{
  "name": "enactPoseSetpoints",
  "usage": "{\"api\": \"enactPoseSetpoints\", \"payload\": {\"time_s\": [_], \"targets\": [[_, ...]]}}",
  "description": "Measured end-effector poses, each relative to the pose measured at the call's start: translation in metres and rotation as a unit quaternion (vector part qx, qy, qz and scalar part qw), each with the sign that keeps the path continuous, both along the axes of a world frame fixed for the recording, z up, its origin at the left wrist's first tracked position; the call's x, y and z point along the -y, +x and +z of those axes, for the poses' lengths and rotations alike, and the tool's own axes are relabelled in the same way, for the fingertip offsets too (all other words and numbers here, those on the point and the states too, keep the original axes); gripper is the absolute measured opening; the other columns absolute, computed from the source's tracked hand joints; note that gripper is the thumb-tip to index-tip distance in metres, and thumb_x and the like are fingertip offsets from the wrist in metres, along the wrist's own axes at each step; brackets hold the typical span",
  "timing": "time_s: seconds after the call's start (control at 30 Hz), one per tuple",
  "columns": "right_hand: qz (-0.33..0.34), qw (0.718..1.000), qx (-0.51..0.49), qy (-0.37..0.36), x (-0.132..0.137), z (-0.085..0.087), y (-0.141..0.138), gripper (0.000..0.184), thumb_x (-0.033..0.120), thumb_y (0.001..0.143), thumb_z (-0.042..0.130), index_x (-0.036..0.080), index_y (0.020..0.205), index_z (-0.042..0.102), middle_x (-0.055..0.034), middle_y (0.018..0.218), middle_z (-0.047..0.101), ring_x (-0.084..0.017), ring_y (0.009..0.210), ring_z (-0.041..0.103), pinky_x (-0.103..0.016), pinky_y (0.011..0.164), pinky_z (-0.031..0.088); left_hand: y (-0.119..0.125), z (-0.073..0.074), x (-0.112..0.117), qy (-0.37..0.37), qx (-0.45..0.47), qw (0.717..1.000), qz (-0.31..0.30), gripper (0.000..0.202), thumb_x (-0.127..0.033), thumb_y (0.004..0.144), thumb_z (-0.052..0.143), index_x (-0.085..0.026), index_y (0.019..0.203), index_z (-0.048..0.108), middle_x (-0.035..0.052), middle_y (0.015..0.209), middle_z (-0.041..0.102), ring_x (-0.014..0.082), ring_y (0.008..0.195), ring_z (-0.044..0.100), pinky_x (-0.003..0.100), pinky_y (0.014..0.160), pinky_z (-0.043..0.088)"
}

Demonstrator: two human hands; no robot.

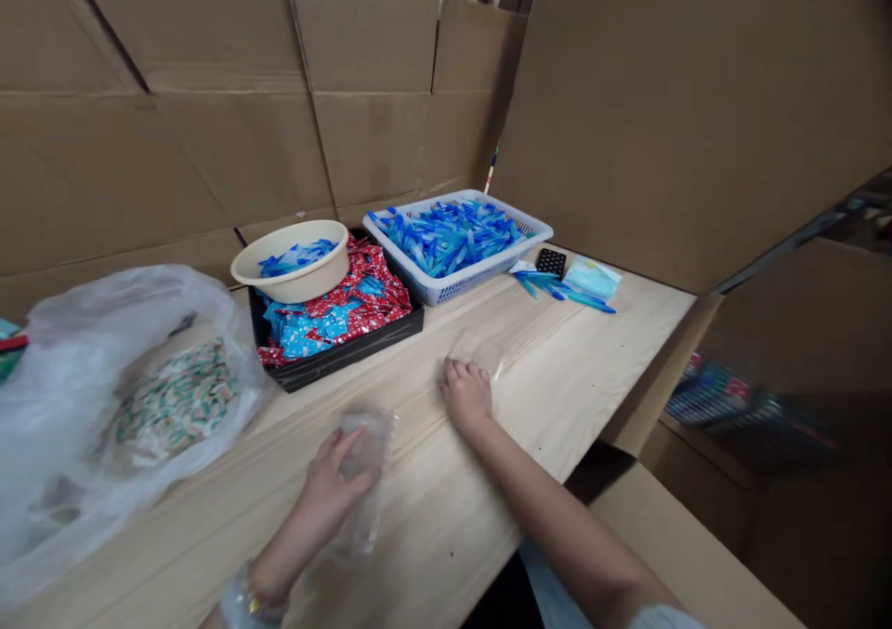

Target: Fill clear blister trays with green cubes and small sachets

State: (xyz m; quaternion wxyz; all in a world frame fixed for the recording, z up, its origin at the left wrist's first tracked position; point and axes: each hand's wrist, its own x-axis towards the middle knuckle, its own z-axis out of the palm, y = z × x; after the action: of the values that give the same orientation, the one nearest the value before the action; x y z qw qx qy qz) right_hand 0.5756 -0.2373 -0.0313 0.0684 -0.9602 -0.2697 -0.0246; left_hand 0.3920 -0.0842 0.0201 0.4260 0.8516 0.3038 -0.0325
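Observation:
My left hand [327,485] rests over a stack of clear plastic bags [376,438], thumb and fingers apart. Farther off on the wooden table, my right hand [468,392] has its fingers curled together on a thin clear plastic bag [491,355], which is hard to see against the wood. Beyond the hands, a black tray [355,343] holds red and blue printed packets [317,327]. A cream bowl [310,281] with blue pieces sits on those packets. Behind it, a white basket [456,285] is heaped with slim blue and teal pen-like items [452,239].
A translucent plastic bag [229,322] of small green-and-white packets [181,401] lies at left. Loose blue items [589,301], a black perforated object [550,262] and a light blue packet [592,278] lie right of the basket. Cardboard walls [697,118] surround the table; an open carton [703,517] stands at right.

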Motion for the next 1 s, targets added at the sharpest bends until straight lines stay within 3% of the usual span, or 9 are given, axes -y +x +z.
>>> {"api": "enactPoseSetpoints", "payload": {"time_s": [0.1, 0.2, 0.3, 0.43, 0.53, 0.7, 0.8, 0.9, 1.0], "targets": [[0.036, 0.999, 0.013, -0.006, -0.003, 0.002, -0.001, 0.046, 0.031, 0.083, 0.039, 0.012, 0.125, 0.039, -0.0150, 0.115, 0.049, -0.025, 0.100, 0.040, -0.037, 0.081, 0.028, -0.002, -0.007, 0.005, 0.052, -0.018, 0.998, -0.027, 0.064, -0.039, 0.061, 0.056, -0.011, 0.118, 0.049, 0.0190, 0.133, 0.031, 0.0320, 0.123, 0.026, 0.042, 0.099, 0.023], [0.054, 0.998, 0.012, -0.019, -0.004, 0.006, -0.004, 0.044, 0.028, 0.083, 0.038, 0.010, 0.123, 0.041, -0.0157, 0.110, 0.051, -0.025, 0.098, 0.041, -0.037, 0.081, 0.028, -0.008, -0.009, 0.010, 0.111, -0.009, 0.992, -0.060, 0.061, -0.039, 0.063, 0.055, -0.015, 0.119, 0.048, 0.0169, 0.134, 0.031, 0.0318, 0.123, 0.028, 0.043, 0.097, 0.025], [0.144, 0.989, -0.006, -0.041, 0.006, 0.012, -0.004, 0.036, 0.018, 0.082, 0.038, 0.014, 0.117, 0.048, -0.0119, 0.102, 0.057, -0.024, 0.099, 0.042, -0.036, 0.082, 0.027, -0.017, -0.007, 0.008, 0.148, -0.013, 0.986, -0.079, 0.059, -0.037, 0.065, 0.054, -0.018, 0.120, 0.047, 0.0143, 0.135, 0.029, 0.0307, 0.121, 0.031, 0.044, 0.096, 0.027], [0.248, 0.966, -0.008, -0.073, 0.040, 0.021, -0.007, 0.026, 0.012, 0.080, 0.039, 0.018, 0.095, 0.060, -0.0073, 0.100, 0.059, -0.023, 0.112, 0.034, -0.036, 0.092, 0.021, -0.029, -0.008, -0.002, 0.176, -0.007, 0.974, -0.140, 0.060, -0.034, 0.067, 0.051, -0.020, 0.124, 0.041, 0.0113, 0.138, 0.024, 0.0276, 0.123, 0.027, 0.042, 0.098, 0.025], [0.227, 0.971, 0.009, -0.076, 0.057, 0.026, -0.015, 0.024, 0.015, 0.079, 0.042, 0.015, 0.095, 0.060, -0.0093, 0.111, 0.054, -0.024, 0.113, 0.033, -0.038, 0.096, 0.017, -0.034, -0.011, -0.003, 0.201, -0.017, 0.963, -0.180, 0.062, -0.027, 0.067, 0.049, -0.024, 0.127, 0.037, 0.0092, 0.139, 0.023, 0.0268, 0.124, 0.025, 0.042, 0.098, 0.023], [0.222, 0.974, 0.004, -0.031, 0.048, 0.019, -0.022, 0.037, 0.028, 0.085, 0.036, 0.023, 0.121, 0.044, -0.0082, 0.120, 0.048, -0.021, 0.106, 0.040, -0.037, 0.091, 0.024, -0.041, -0.014, 0.007, 0.257, -0.024, 0.945, -0.201, 0.062, -0.033, 0.068, 0.052, -0.025, 0.127, 0.037, 0.0100, 0.140, 0.019, 0.0293, 0.125, 0.020, 0.045, 0.099, 0.016], [0.196, 0.980, -0.003, -0.034, 0.054, 0.012, 0.001, 0.038, 0.027, 0.087, 0.030, 0.022, 0.123, 0.042, -0.0098, 0.121, 0.047, -0.020, 0.107, 0.041, -0.036, 0.090, 0.027, -0.044, -0.015, 0.006, 0.282, -0.024, 0.941, -0.186, 0.057, -0.035, 0.069, 0.053, -0.027, 0.124, 0.041, 0.0110, 0.140, 0.020, 0.0308, 0.123, 0.023, 0.045, 0.097, 0.019], [0.134, 0.990, -0.005, -0.032, 0.071, 0.015, 0.033, 0.039, 0.017, 0.084, 0.034, 0.019, 0.123, 0.043, -0.0128, 0.125, 0.044, -0.023, 0.110, 0.040, -0.038, 0.090, 0.028, -0.041, -0.013, 0.002, 0.276, -0.016, 0.949, -0.150, 0.049, -0.029, 0.071, 0.051, -0.027, 0.119, 0.047, 0.0117, 0.138, 0.024, 0.0306, 0.120, 0.028, 0.045, 0.094, 0.024], [0.063, 0.993, -0.024, 0.095, 0.068, 0.029, 0.032, 0.037, 0.015, 0.079, 0.043, 0.015, 0.116, 0.048, -0.0160, 0.122, 0.045, -0.026, 0.108, 0.041, -0.043, 0.090, 0.028, -0.031, -0.003, 0.002, 0.192, 0.022, 0.976, -0.098, 0.046, -0.032, 0.069, 0.054, -0.025, 0.114, 0.053, 0.0111, 0.137, 0.026, 0.0316, 0.120, 0.028, 0.047, 0.094, 0.023]]}}
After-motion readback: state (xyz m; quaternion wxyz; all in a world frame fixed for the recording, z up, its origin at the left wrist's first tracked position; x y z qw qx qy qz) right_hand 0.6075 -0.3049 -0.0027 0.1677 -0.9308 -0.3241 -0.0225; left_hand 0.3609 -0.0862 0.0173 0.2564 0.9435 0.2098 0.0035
